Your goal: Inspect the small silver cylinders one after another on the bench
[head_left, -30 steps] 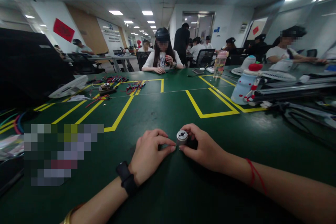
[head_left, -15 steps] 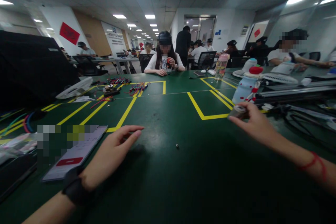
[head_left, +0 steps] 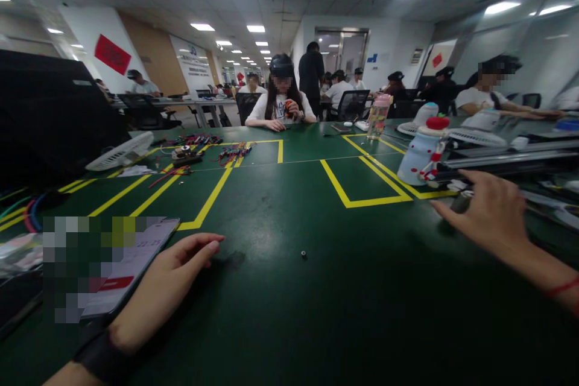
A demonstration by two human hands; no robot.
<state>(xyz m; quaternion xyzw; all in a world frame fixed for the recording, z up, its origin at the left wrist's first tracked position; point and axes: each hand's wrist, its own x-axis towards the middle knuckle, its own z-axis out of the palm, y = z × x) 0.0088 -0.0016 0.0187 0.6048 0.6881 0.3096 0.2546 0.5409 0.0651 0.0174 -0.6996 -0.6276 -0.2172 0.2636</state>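
Writing, phone: the flat phone (head_left: 131,268) with a pale lilac screen, near left, shows digits that look like 22:25 and a red bar; the rest is pixelated.
Writing, wall: the white wall sign (head_left: 192,63) with a blue mark, far left, has dark lines too small to read. No brand legible.
Right hand: the right hand (head_left: 452,190) is open around the short grey metal cylinder (head_left: 462,201), thumb and forefinger spread. Cannot tell whether any finger touches it.
Cylinder position: right side, between the thumb and the forefinger, near the palm side; just nearer than the pale-blue bottle (head_left: 417,157) with red top.
Cylinder look: dull grey wall, rounded; end face and lower part not clear.
Left hand: the left hand (head_left: 218,242) is loosely open, fingers slightly bent, thumb close to forefinger, nothing seen in it. Nearest object: the phone, beside the wrist. Black wristband (head_left: 102,353) on this arm.
Small part: tiny silvery metal piece (head_left: 303,254) with a dark centre, on the dark green tabletop (head_left: 271,319), between the hands, well apart from both.
Surface marks: yellow tape (head_left: 377,201) in angular outlines, left and right.
Far left: tangled red, black and blue wires (head_left: 194,140).
Far right: clear bottle (head_left: 379,119) with pink lid.
Far side: seated person (head_left: 281,105) in a white shirt, a reddish-orange object at one hand.
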